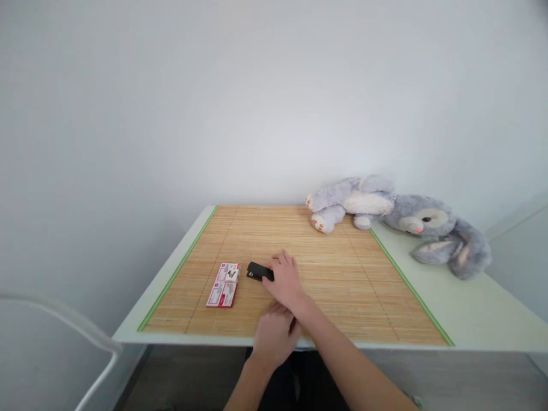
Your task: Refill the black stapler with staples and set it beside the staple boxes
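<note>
A black stapler [258,271] lies on the bamboo mat, its right end covered by my right hand [286,277]. The thumb rests along the stapler's near side and the fingers reach over its far side, closed loosely on that end. Closer to the table's front edge, my left hand [276,335] lies palm down under my right wrist. Its fingers are partly hidden by the right forearm, with the thumb apart from them; nothing shows in it. Left of the stapler are small red-and-white boxes, one with a stapler picture [231,273] and another box [221,295] nearer me.
The bamboo mat [334,285] with green edging covers much of the white table [475,311]. A grey plush rabbit [368,202] lies on its side along the back right, partly on the mat. A white curved tube [81,325] stands at the left, beside the table.
</note>
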Motion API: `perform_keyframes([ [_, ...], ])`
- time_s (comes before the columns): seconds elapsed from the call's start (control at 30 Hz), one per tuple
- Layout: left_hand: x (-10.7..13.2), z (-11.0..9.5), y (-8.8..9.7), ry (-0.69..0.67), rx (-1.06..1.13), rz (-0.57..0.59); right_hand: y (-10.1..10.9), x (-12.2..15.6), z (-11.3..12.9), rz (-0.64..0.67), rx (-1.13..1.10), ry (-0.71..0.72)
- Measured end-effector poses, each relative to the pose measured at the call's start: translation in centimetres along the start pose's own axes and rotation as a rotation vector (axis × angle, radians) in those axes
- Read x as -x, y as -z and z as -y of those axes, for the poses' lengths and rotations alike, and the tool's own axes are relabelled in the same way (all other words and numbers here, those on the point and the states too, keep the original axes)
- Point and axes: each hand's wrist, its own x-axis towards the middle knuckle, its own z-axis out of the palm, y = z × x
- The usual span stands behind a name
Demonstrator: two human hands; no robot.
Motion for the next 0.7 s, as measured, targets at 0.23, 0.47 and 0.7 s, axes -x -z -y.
perform_keyframes([
  [0.23,-0.4,-1.0,1.6,0.133,0.082,-0.204,6.4,1.7,-9.4,0.088,-0.002,0.111],
  [0.47,-1.3,-1.2,0.6,0.172,-0.197,-0.178,7.7,2.4,-11.8,0.117,-0.022,0.158],
  [0.7,-1.4,-0.9,-0.2,0.21,-0.264,-0.137,6.8,0.8,-9.1,0.145,-0.015,0.18],
])
